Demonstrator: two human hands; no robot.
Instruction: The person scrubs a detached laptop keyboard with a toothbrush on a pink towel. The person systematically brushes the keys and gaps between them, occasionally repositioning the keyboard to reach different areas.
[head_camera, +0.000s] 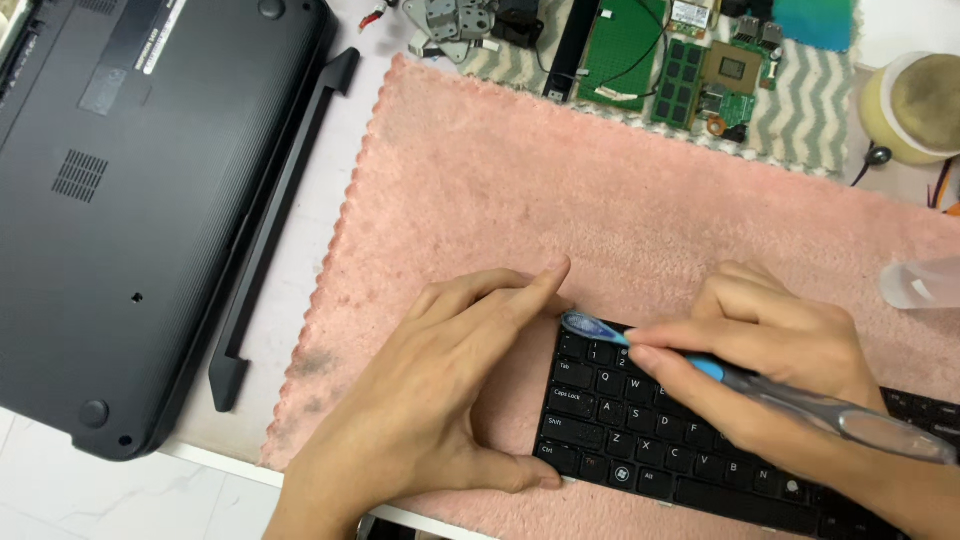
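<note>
On the pink towel (600, 200) lies a loose black keyboard (640, 430), judged thin, light, flexible, best steadied at its edges; left hand (440, 400) spread open, forefinger and thumb bracing its left end. Right hand (770, 370) closed around a grey-and-blue toothbrush (740, 385), bristle head on the top-left keys; laptop base (130, 200) lies well apart.

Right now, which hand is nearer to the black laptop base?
Left. The left hand braces the keyboard's left end, closer to the laptop base. The right hand holds a toothbrush farther right.
</note>
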